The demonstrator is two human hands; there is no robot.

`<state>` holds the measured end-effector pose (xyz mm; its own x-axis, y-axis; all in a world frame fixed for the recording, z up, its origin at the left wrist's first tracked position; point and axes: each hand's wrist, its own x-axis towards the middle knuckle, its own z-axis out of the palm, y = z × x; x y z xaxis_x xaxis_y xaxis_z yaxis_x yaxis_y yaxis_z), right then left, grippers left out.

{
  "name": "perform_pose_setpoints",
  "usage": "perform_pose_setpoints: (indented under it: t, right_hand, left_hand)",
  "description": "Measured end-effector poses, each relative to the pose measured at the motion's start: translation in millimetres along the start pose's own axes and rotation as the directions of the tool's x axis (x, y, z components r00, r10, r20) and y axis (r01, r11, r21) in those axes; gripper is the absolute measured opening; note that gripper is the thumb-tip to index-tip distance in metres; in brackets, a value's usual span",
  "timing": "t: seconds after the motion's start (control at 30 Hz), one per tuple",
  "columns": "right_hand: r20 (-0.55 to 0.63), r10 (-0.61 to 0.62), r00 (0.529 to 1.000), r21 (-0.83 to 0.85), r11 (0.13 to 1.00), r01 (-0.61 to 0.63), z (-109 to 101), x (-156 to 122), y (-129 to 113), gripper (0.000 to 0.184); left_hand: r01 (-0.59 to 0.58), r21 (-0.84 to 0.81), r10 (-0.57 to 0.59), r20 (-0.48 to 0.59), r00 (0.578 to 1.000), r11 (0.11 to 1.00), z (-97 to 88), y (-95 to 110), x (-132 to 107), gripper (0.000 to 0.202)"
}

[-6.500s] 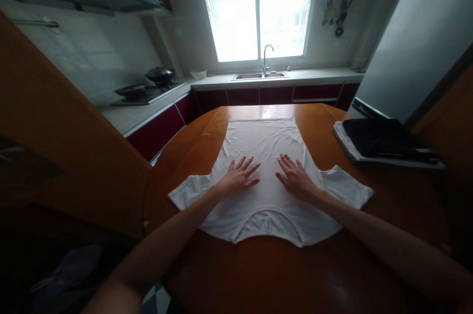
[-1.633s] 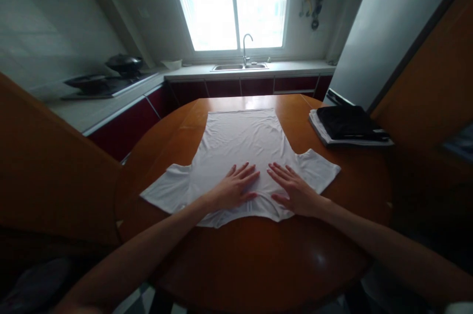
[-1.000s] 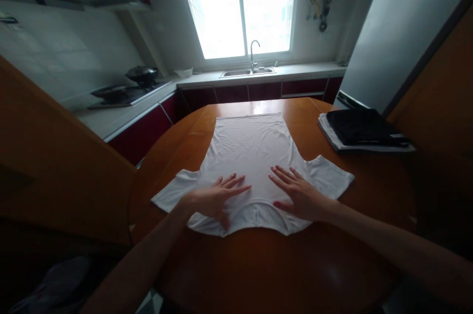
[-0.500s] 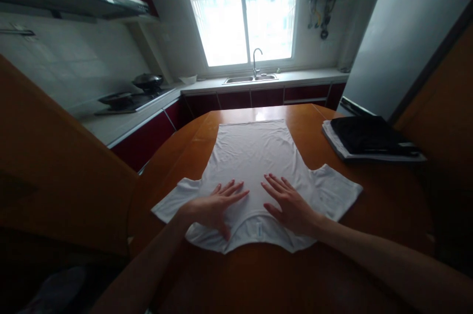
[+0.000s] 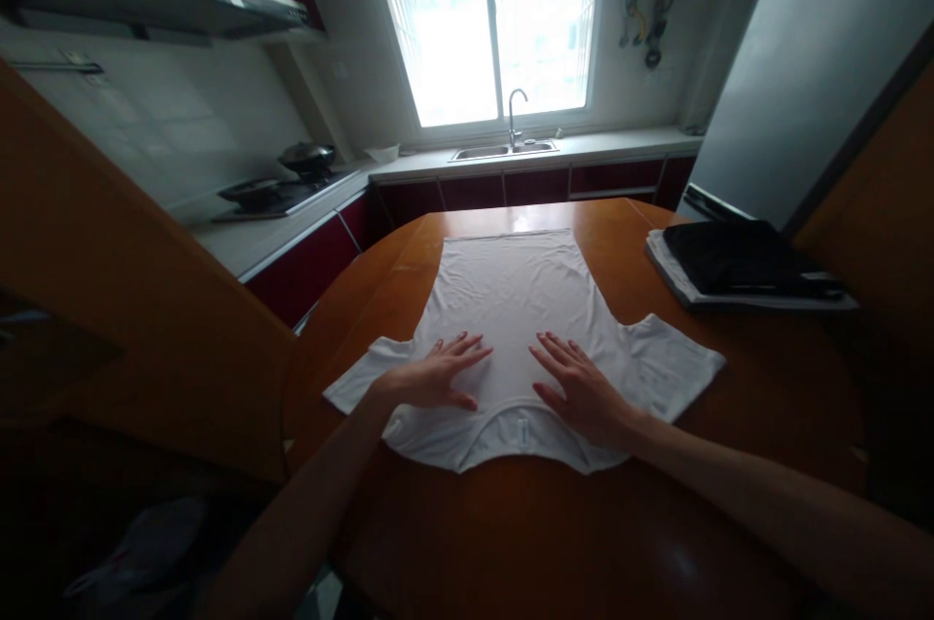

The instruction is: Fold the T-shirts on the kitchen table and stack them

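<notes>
A white T-shirt lies spread flat on the wooden table, its hem toward the window and its neckline, with a small label inside, toward me. My left hand rests on the upper left part of the shirt, palm down with the fingers spread. On the upper right part, my right hand lies flat in the same way, fingers apart. Both sleeves stretch outward, and light wrinkles run across the body of the shirt. Neither hand grips the fabric.
At the table's right edge sits a folded stack of clothes, black on top of white. Beyond the table are a counter with a sink, a stove with pans at left, and a tall fridge at right.
The view has shifted slightly, so the scene sits a little further right and higher. My left thumb has moved up, closer to the fingers; both hands stay on the shirt.
</notes>
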<state>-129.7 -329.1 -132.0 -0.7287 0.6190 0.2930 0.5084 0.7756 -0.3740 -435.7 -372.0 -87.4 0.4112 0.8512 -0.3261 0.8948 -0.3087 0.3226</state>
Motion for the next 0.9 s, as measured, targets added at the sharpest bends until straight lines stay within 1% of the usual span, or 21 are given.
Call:
perform_pose_setpoints:
  t: [0.07,0.13,0.27,0.37,0.43,0.5,0.73,0.9]
  right_hand:
    - [-0.008,0.009,1.000,0.001,1.000,-0.009,0.9,0.0,1.0,0.057]
    - [0.004,0.012,1.000,-0.010,1.000,-0.012,1.9,-0.4,1.4,0.059]
    - [0.104,-0.004,0.995,-0.052,0.999,0.009,2.5,-1.9,0.5,0.065]
    - [0.183,-0.006,0.983,-0.071,0.997,0.020,1.6,-2.4,-0.4,0.070]
    - [0.202,0.001,0.979,-0.082,0.997,0.016,0.7,-2.4,-0.7,0.071]
    - [0.208,0.005,0.978,-0.086,0.996,0.013,-0.1,-2.2,-0.7,0.071]
    - [0.213,0.006,0.977,-0.082,0.997,0.012,0.7,-2.4,0.6,0.070]
    - [0.203,0.007,0.979,-0.078,0.997,0.009,0.0,-2.8,-0.2,0.069]
  left_hand:
    - [0.016,-0.005,-0.016,-0.016,1.000,1.000,-0.6,-2.2,-0.4,0.097]
    - [0.025,-0.009,-0.026,-0.036,0.999,1.000,0.0,-3.3,0.2,0.093]
    - [0.038,0.003,-0.038,-0.082,0.996,0.999,4.8,-3.4,3.5,0.078]
    - [0.049,0.035,-0.048,-0.041,0.998,0.998,8.2,-3.6,5.3,0.086]
    - [0.059,0.061,-0.059,0.002,0.998,0.996,8.7,-3.2,5.5,0.095]
    - [0.070,0.077,-0.072,0.026,0.997,0.995,7.6,-2.0,5.1,0.099]
    - [0.081,0.084,-0.086,0.050,0.995,0.993,3.3,2.2,4.5,0.098]
    - [0.072,0.080,-0.076,0.039,0.996,0.994,4.6,0.1,5.3,0.098]
